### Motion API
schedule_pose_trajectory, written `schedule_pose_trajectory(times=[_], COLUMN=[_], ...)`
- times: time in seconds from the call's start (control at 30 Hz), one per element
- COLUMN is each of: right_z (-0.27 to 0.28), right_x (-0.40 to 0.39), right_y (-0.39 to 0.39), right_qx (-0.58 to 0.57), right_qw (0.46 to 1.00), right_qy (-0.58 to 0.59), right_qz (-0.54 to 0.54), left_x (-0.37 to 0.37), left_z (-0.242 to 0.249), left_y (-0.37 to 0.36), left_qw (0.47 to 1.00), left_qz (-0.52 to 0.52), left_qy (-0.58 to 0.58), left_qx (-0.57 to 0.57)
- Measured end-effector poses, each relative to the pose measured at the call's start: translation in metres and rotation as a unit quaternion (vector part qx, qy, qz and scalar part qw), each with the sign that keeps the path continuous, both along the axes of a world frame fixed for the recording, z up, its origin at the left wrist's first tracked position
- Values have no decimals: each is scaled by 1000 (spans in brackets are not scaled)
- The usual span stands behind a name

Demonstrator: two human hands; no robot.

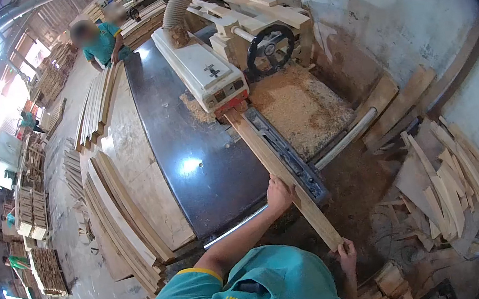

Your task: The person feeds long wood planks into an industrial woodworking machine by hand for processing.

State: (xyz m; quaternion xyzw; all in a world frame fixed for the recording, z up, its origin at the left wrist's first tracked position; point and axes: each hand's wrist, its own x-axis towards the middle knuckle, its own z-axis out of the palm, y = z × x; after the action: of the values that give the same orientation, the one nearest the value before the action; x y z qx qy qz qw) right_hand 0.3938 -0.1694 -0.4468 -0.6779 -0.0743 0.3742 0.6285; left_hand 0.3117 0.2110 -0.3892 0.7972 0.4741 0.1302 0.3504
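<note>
A long wooden board (264, 153) lies along the machine's dark table, its far end under the white machine housing (200, 70) with a red front edge. My left hand (281, 194) is closed on the board's left edge near the front of the table. Behind it, my right hand (347, 254) grips the board's near end, which overhangs the table's front. A dark metal guide rail (288, 155) runs along the board's right side. The fingers of both hands are partly hidden.
Sawdust (300, 106) covers the right of the machine, below a black handwheel (270, 49). Curved wooden pieces (118, 206) are stacked on the left; offcuts (450, 183) lie on the right. A co-worker (100, 44) stands at the far end by more strips (96, 104).
</note>
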Motion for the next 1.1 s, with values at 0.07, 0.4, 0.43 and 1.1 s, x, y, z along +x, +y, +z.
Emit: schedule_pose_trajectory(times=[0.07,0.4,0.43,1.1], right_z=[-6,25,27,65], right_x=[4,0,-1,-28], right_y=[15,127,135,142], right_qx=[0,-21,-37,-76], right_qw=[999,997,996,948], right_qy=[-39,72,78,166], right_qz=[20,26,24,261], left_x=[1,1,1,-137], left_z=[2,4,6,34], left_y=[20,118,127,161], left_qw=[1000,997,997,983], left_qz=[0,24,30,109], left_qy=[23,62,68,-146], left_qx=[-8,25,21,-9])
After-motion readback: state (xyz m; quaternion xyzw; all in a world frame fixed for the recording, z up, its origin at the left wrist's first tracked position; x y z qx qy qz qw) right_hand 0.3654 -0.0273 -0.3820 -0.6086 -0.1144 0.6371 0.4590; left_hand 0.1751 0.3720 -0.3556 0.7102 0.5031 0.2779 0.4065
